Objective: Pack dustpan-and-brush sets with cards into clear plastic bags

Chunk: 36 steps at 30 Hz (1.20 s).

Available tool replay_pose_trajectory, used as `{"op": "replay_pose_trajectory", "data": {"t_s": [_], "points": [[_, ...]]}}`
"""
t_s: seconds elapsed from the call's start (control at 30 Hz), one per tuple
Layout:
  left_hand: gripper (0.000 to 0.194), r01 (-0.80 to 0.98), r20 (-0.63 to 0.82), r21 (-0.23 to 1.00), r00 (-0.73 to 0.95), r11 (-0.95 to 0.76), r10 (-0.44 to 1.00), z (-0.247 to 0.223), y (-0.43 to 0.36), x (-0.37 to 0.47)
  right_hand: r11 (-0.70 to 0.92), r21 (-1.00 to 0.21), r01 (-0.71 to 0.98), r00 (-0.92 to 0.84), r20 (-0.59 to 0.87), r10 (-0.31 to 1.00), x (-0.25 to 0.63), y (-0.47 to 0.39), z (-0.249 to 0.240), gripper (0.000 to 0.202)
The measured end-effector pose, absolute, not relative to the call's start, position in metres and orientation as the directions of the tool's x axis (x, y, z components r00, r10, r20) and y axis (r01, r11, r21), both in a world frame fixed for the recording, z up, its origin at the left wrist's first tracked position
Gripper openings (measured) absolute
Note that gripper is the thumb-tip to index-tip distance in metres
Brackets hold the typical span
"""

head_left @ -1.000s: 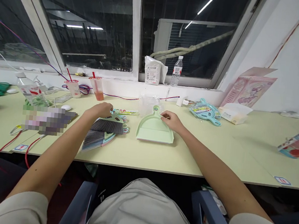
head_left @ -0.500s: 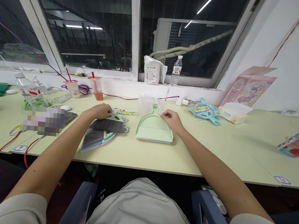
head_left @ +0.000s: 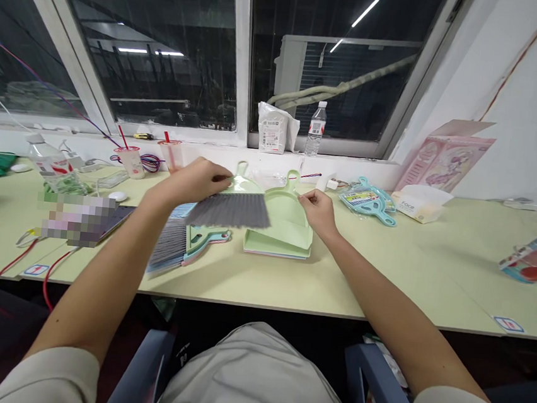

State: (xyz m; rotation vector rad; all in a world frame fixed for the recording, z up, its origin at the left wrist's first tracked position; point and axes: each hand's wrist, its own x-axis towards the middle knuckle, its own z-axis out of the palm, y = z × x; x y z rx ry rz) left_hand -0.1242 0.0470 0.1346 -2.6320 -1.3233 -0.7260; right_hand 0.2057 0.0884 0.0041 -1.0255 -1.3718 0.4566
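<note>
My left hand (head_left: pixel 194 180) has its grip clamped on the handle of one green hand brush (head_left: pixel 230 207), held in the air with the grey bristles fanned toward me, above the middle of the tabletop (head_left: pixel 385 270). My right hand (head_left: pixel 318 207) pinches the handle of the upper dustpan (head_left: pixel 291 213), its far end tilted up off a second pale green dustpan (head_left: pixel 276 248) that lies flat under it; I count two dustpans there. Just left of them, toward the near edge, two more brushes (head_left: pixel 183 247) lie stacked, one blue-handled and one pinkish, so three brushes in all.

Along the far edge stand two plastic cups with red straws (head_left: pixel 152 157), side by side. Near the far left corner one clear bottle (head_left: pixel 51 165) with a red and white label lies tilted; I cannot read its writing. On the window sill (head_left: pixel 199 134) stand one water bottle (head_left: pixel 316 129) and one white packet (head_left: pixel 273 129) with print too small to read. Toward the right, one wrapped blue dustpan set (head_left: pixel 368 200) lies beside one tissue box (head_left: pixel 418 203) marked "FACE". Two small numbered stickers (head_left: pixel 507 324) sit on the near edge, one at each side.
</note>
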Motion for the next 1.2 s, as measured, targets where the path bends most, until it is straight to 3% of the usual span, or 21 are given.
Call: {"op": "replay_pose_trajectory", "data": {"t_s": [0.17, 0.33, 0.57, 0.73, 0.93, 1.2], "points": [[0.023, 0.719, 0.447, -0.064, 0.641, -0.692, 0.624, 0.12, 0.047, -0.041, 0.556, -0.807, 0.198, 0.143, 0.585, 0.798, 0.201, 0.087, 0.008, 0.022], [0.021, 0.776, 0.477, -0.067, 0.578, -0.628, 0.663, 0.091, 0.06, -0.008, 0.462, -0.887, 0.002, 0.056, 0.461, 0.886, 0.197, 0.085, 0.008, 0.033], [0.021, 0.808, 0.506, 0.136, 0.441, -0.573, 0.741, 0.065, 0.07, -0.006, 0.404, -0.915, 0.007, 0.019, 0.404, 0.915, 0.195, 0.08, 0.006, 0.043], [0.029, 0.661, 0.53, 0.423, 0.374, -0.62, 0.761, 0.062, 0.076, -0.009, 0.426, -0.901, -0.08, -0.03, 0.43, 0.902, 0.191, 0.078, 0.009, 0.045], [0.026, 0.399, 0.307, 0.8, 0.369, -0.448, 0.877, 0.055, 0.077, -0.012, 0.439, -0.893, -0.101, -0.046, 0.445, 0.894, 0.189, 0.075, 0.011, 0.042], [0.02, 0.29, 0.276, 0.883, 0.315, -0.369, 0.908, 0.048, 0.074, -0.01, 0.441, -0.891, -0.11, -0.06, 0.449, 0.891, 0.189, 0.079, 0.005, 0.04]]}}
